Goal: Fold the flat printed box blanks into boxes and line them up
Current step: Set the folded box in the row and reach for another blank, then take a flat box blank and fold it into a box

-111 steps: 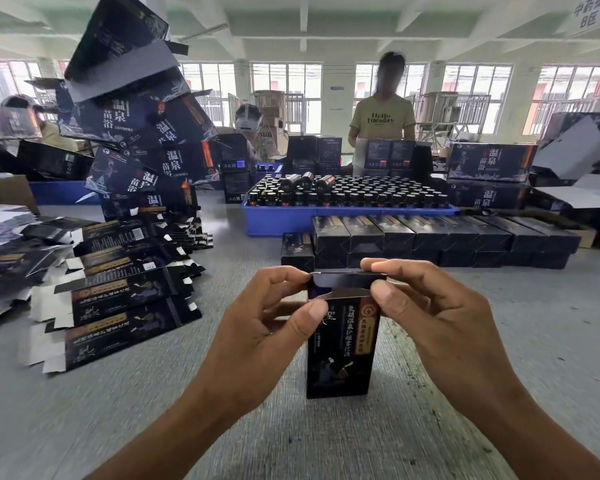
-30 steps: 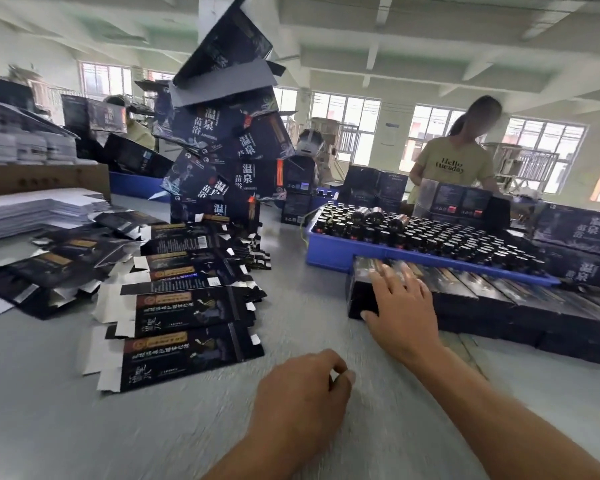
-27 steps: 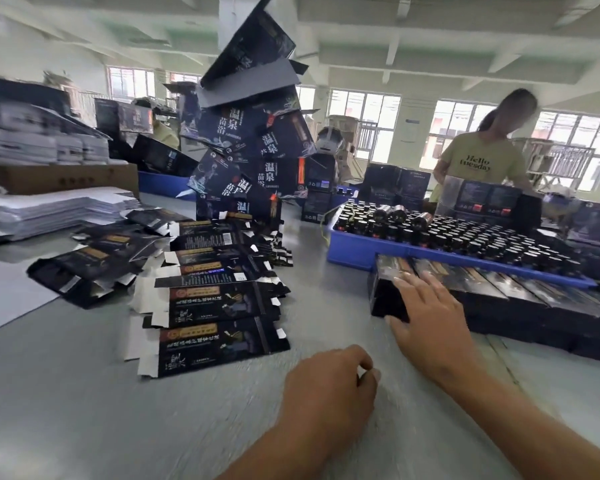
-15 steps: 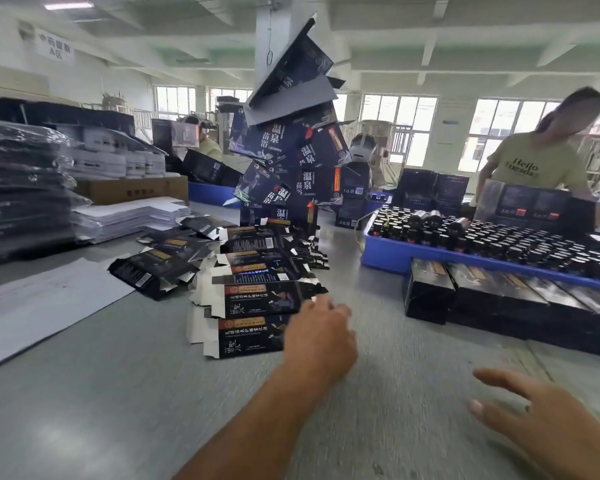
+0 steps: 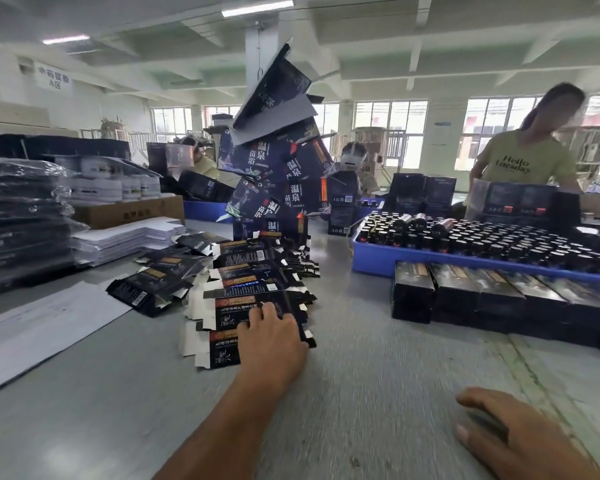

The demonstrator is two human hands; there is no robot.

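The left hand (image 5: 272,336) rests with spread fingers on the nearest flat box blanks (image 5: 253,296), fanned across the grey table (image 5: 378,375); a leaning tower of printed cartons (image 5: 281,168) rises behind. Folded boxes (image 5: 465,292) line a blue bottle tray (image 5: 371,265). The right hand (image 5: 513,434), relaxed and holding nothing, is cut off by the frame edge.

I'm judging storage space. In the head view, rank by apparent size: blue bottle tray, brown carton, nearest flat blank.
1. blue bottle tray, widest though partly hidden.
2. brown carton.
3. nearest flat blank, partly under the left hand; its nearness makes comparison with the carton unsure.
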